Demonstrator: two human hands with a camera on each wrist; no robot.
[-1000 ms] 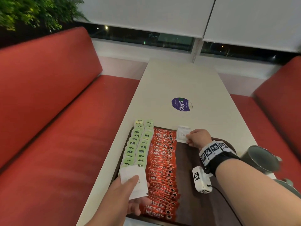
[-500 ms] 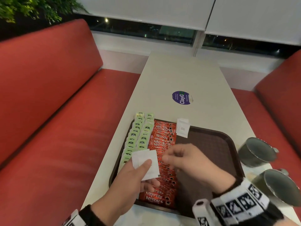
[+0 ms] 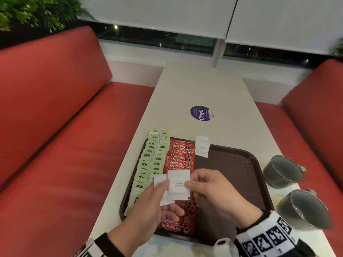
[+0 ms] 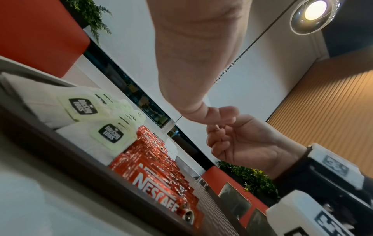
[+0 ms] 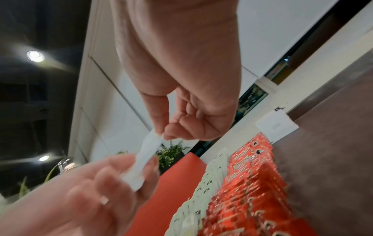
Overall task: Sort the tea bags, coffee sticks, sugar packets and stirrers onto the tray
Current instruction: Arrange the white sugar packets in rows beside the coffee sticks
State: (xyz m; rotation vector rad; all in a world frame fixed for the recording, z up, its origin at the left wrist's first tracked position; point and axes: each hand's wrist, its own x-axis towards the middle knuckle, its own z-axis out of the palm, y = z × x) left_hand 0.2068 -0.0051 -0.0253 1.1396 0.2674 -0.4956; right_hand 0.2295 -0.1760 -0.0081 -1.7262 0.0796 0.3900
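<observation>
From the head view, both hands meet over the near half of the brown tray [image 3: 241, 164]. The left hand [image 3: 146, 210] grips a small stack of white sugar packets [image 3: 163, 190]; the right hand [image 3: 213, 191] pinches the top sugar packet [image 3: 179, 184] at its right edge, long axis running twelve to six. The spot it likely belongs lies toward one o'clock, below the lone sugar packet [image 3: 202, 149] on the tray's far rim, beside the Nescafé sticks [image 3: 181, 156] and green tea bags [image 3: 154, 160]. Two dark mugs [image 3: 284, 171] stand on the bench at three o'clock.

In the left wrist view, the right hand's fingers [image 4: 224, 126] are curled; the packet is hidden.

In the right wrist view, thumb and forefinger [image 5: 161, 124] nip the packet's corner, the left hand's fingertips [image 5: 121, 162] clamping its lower end.
</observation>
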